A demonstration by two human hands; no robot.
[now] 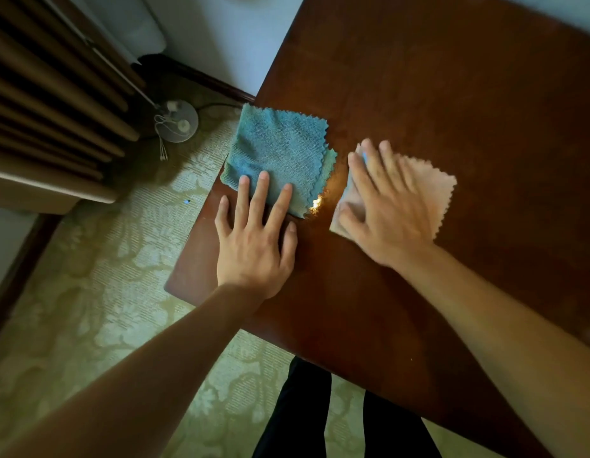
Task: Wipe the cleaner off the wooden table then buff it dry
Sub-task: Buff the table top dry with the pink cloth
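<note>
The dark wooden table [452, 94] fills the right side of the view. A folded blue cloth [280, 150] lies at its left edge, slightly overhanging. My left hand [254, 246] lies flat on the table with fingers apart, three fingertips resting on the blue cloth's near edge. To the right, a pink cloth [432, 190] lies spread on the wood. My right hand [386, 209] presses flat on its left part and looks motion-blurred. A bright glint [316, 203] shines on the wood between the two cloths.
A round lamp base [179, 122] with a cord stands on the patterned carpet [89, 292] left of the table. Brown pleated curtains [49, 104] hang at the far left. My dark trouser legs [307, 408] stand at the table's near edge.
</note>
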